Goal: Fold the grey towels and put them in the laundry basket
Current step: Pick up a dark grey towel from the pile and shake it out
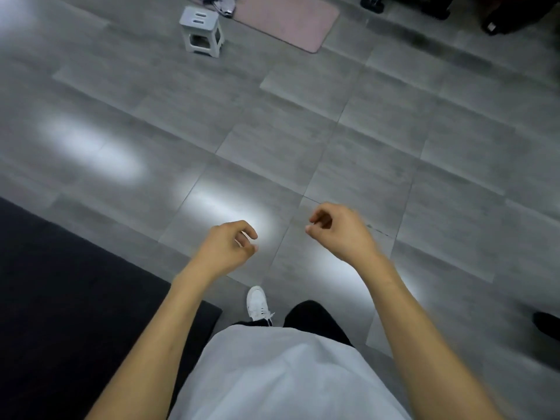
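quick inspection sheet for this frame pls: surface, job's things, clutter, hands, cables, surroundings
Surface: grey tiled floor, glossy with light glare; dark black mat or furniture edge at lower left.
Job's things: nothing seen; no grey towels or laundry basket clearly in view.
Clutter: small white plastic step stool, pink rectangular floor mat, heap of greyish items at top edge, too small to tell.
Hands: left hand and right hand loosely curled, holding nothing.
Cables: nothing seen.
Surroundings: dark objects at top right, unclear; wearer's white shoe.

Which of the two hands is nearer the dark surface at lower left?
The left hand; the dark surface lies just to its side, while the right hand hangs over bare floor.
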A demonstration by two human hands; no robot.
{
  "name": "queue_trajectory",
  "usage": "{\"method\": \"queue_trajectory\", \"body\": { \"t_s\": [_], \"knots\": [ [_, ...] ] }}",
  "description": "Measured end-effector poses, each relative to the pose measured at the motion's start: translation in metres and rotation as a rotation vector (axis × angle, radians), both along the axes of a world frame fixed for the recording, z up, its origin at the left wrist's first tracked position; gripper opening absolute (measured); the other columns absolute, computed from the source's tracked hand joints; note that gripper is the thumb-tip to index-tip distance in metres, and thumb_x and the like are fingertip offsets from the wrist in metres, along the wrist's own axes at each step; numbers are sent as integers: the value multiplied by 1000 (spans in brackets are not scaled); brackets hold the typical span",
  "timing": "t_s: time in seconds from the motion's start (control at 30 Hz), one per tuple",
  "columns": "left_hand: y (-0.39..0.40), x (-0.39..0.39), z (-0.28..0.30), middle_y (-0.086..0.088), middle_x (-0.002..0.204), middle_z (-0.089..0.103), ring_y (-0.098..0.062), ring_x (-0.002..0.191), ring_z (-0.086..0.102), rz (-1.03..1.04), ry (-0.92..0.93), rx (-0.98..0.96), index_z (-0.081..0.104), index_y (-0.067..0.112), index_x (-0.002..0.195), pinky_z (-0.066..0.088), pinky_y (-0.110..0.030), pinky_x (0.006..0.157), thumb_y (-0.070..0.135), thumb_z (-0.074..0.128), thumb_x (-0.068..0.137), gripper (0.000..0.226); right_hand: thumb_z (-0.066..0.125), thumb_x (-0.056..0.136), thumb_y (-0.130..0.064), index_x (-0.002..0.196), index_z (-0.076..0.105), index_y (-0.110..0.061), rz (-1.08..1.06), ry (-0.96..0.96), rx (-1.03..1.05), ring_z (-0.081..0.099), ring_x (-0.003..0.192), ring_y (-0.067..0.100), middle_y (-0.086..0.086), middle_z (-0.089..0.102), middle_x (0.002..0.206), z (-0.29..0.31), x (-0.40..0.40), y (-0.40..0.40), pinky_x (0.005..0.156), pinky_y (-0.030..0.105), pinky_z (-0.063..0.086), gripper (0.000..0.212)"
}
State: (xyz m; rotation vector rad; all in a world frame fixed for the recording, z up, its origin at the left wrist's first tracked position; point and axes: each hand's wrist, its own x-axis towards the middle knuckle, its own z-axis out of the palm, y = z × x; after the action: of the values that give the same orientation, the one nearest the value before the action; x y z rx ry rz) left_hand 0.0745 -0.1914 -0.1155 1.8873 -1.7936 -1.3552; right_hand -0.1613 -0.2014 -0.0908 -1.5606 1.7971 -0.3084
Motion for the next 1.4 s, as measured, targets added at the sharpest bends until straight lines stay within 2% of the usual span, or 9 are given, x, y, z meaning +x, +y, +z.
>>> {"method": "queue_trajectory", "body": {
  "t_s": [0.13,0.27,0.4,0.53,0.8,1.03,1.13,1.23,1.4],
  "knots": [
    [-64,-2,0,9,79,65,-12,75,63,0,-14,24,65,25,92,41,-10,54,23,69,85,8,68,83,-22,83,64,-22,-39,-23,34,61,68,10,-5,65,73,-13,2,-59,55,18,40,4],
    [-145,-7,-1,10,80,64,-11,75,63,-35,-42,35,65,24,94,39,-6,52,21,68,87,8,67,81,-21,82,64,-23,-32,-41,58,59,67,10,-6,65,72,-29,1,-134,62,24,47,4],
    [-254,-12,0,10,79,62,-14,71,62,-12,-85,22,65,24,93,45,-18,55,20,67,87,8,67,81,-21,81,62,-23,-17,-86,65,59,65,10,-7,63,69,-41,-8,-245,64,26,49,6],
    [-359,-14,19,12,80,63,-12,76,64,17,-137,1,64,28,94,51,-27,66,22,67,86,11,69,80,-23,85,62,-24,39,-118,54,61,71,8,-10,64,72,-17,-19,-365,69,27,52,9],
    [-547,-18,21,12,74,65,-5,71,60,153,-68,-56,65,28,92,49,-23,68,19,68,86,11,72,80,-18,88,67,-14,90,-157,-98,58,68,9,-4,66,74,24,-10,-593,71,23,48,10],
    [-743,-8,2,12,76,67,-8,78,62,144,6,-87,60,33,91,50,-26,72,21,68,86,15,71,80,-18,82,65,-19,70,-151,-10,50,55,4,-3,63,65,2,10,-762,62,20,45,7],
    [-830,1,14,11,80,66,-7,76,61,187,44,-135,61,32,96,46,-15,64,20,67,87,16,71,80,-18,82,65,-19,43,-172,56,46,51,1,-9,57,61,-4,17,-826,59,18,43,7],
    [-923,11,27,7,85,66,-9,74,61,214,63,-187,62,28,99,44,-16,64,18,66,86,17,72,79,-19,77,62,-24,34,-141,113,49,52,0,-11,57,60,-12,25,-889,61,18,43,11],
    [-1049,24,29,6,83,66,-14,78,63,174,26,-162,62,28,95,46,-21,67,20,68,86,14,73,79,-24,81,64,-26,1,-170,153,56,61,0,-10,65,75,-24,37,-1003,64,15,43,10]
  ]
}}
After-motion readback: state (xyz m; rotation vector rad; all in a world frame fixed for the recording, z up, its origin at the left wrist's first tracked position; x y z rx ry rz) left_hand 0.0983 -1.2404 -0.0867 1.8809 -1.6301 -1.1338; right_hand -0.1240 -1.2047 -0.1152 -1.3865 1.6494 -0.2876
